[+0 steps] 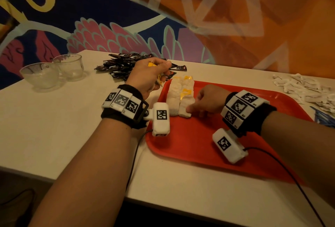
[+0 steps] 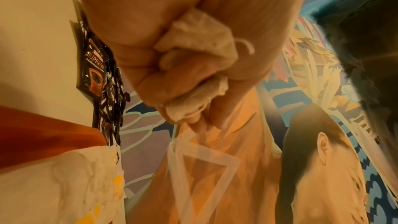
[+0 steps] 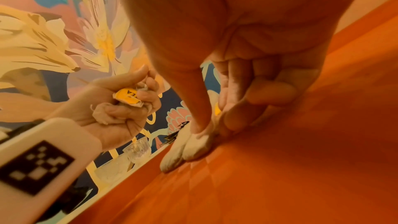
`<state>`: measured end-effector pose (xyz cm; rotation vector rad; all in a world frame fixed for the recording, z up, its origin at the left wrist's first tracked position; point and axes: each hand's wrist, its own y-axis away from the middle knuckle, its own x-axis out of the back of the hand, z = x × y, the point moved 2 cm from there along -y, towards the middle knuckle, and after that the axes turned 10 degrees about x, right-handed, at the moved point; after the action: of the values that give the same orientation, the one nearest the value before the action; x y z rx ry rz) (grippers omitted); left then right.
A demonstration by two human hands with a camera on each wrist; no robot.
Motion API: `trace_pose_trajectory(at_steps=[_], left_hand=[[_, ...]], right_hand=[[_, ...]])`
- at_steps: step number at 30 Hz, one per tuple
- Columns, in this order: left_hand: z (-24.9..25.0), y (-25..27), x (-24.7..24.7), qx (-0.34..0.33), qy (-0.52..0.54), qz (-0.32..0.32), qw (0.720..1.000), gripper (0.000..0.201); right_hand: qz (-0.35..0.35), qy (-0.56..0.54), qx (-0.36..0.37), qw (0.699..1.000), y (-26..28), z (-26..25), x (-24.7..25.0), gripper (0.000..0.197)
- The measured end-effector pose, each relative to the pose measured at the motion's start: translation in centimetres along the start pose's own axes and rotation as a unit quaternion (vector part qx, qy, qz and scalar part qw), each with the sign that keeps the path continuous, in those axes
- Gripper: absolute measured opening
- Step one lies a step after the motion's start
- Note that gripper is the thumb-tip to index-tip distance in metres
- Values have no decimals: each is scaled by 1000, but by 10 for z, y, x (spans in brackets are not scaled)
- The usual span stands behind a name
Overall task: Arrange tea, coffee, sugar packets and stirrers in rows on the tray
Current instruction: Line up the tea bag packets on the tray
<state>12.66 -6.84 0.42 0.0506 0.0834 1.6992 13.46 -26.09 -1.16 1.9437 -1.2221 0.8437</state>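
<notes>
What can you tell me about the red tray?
The red tray looks like smooth plastic, with rounded corners and a low raised rim. It lies flat on the white table. Two rows of pale tea bags sit at its left end. The right hand presses the nearest bag; most of the tray is bare.

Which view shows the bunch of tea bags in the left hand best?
Left wrist: the tea bags fill the left hand close up. Right wrist shows them smaller, with a yellow tag. Head view shows only the tag.
</notes>
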Motion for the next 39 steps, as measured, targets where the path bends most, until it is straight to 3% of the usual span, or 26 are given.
trace_pose_trajectory(at_steps=[5, 11, 18, 23, 28, 31, 35, 39], left_hand=[[0, 1, 0, -2, -3, -1, 1000, 6], [0, 2, 0, -2, -1, -1, 1000, 6], [1, 2, 0, 4, 6, 0, 1000, 13], [3, 6, -4, 49, 61, -49, 996, 38], [5, 11, -9, 57, 93, -88, 990, 49], [5, 11, -10, 47, 87, -89, 991, 50], [3, 11, -13, 62, 115, -78, 988, 38], [-1, 9, -17, 52, 98, -88, 990, 30]], right_hand=[[5, 9, -7, 1000, 3, 4, 7, 19], [30, -56, 25, 998, 1, -2, 5, 10], [48, 15, 33, 998, 5, -1, 15, 13], [129, -6, 133, 983, 7, -15, 24, 9], [212, -125, 280, 928, 14, -38, 26, 6], [207, -147, 329, 910, 18, -49, 21, 20], [210, -61, 366, 905, 21, -57, 8, 42], [259, -29, 366, 893, 21, -60, 4, 23]])
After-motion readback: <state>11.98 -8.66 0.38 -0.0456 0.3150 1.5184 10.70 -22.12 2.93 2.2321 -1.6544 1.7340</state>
